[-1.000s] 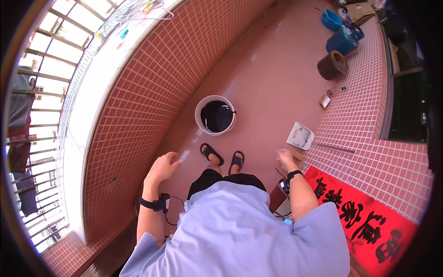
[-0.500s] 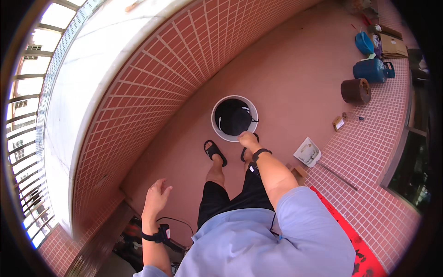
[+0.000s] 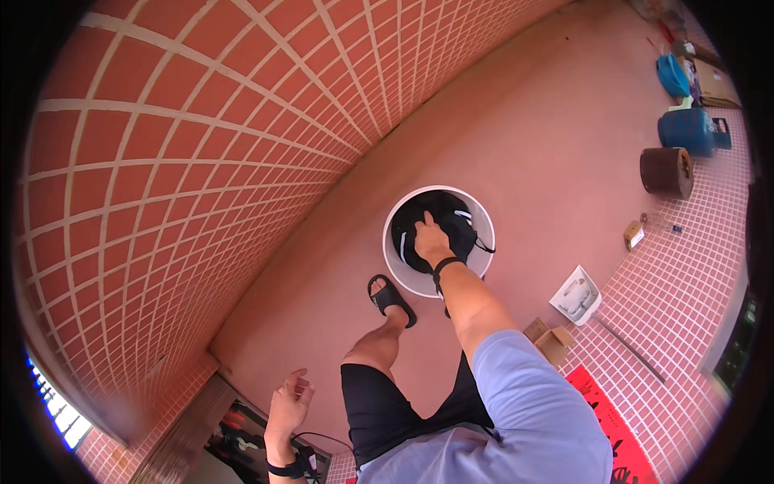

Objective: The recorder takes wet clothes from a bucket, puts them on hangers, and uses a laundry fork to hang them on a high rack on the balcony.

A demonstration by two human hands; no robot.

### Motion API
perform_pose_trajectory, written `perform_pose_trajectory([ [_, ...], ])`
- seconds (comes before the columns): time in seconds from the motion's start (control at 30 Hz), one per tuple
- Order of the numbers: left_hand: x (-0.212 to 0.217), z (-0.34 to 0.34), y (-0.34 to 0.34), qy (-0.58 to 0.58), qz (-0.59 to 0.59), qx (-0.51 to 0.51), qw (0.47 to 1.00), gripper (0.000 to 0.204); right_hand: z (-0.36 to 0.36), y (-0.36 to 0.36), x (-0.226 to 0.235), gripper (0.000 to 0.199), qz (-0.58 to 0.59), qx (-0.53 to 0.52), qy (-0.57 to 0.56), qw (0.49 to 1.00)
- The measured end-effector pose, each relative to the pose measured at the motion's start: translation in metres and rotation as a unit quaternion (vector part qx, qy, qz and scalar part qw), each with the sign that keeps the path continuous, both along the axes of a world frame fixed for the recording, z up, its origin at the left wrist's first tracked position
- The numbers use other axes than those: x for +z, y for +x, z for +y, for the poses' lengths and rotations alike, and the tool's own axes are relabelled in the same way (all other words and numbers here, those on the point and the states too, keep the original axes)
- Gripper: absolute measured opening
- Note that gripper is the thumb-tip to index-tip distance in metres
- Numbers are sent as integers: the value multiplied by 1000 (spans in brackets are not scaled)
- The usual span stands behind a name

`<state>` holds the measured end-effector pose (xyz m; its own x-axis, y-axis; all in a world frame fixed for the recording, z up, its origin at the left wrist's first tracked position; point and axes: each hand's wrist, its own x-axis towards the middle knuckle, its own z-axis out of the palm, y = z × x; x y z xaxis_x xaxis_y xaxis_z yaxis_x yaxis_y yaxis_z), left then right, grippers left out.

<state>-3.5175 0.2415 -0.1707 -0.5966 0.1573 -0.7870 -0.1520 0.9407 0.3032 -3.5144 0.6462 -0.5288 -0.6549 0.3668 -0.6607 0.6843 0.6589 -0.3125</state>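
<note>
A round white bucket [image 3: 389, 248] stands on the floor just in front of my feet. Inside it lies a dark bundle [image 3: 413, 252] that looks like black cloth, with white strips and a thin black strap or cord over the rim side. My right hand [image 3: 432, 240] reaches down over the bucket's opening, fingers stretched out above or against the bundle; whether they touch it I cannot tell. Off to the lower left hangs my left hand [image 3: 290, 405], its fingers apart and holding nothing. Each wrist wears a black band.
A tiled wall [image 3: 242, 161] rises on the left. On the right are a white long-handled dustpan [image 3: 577, 297], an open cardboard box [image 3: 553, 344], a brown cylindrical container [image 3: 664, 173], a blue gas cylinder [image 3: 685, 132], a blue basin [image 3: 672, 76] and a red paper strip [image 3: 605, 419].
My right hand has gone forward and down, from the bucket's near rim to over the black bundle. The view has tipped lower as I lean in; my left hand stays low at the left.
</note>
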Motion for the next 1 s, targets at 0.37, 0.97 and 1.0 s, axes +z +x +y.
perform_pose_trajectory([
  [0.37,-4,-2,8,-38,22,-61,997,44,6,20,34,27,-14,74,72,995],
  [0.97,177,220,-53,206,141,-88,964,70,33,92,581,18,416,190,-130,880],
  [1.0,186,233,-55,224,155,-88,958,70,31,92,612,16,432,198,-132,870],
])
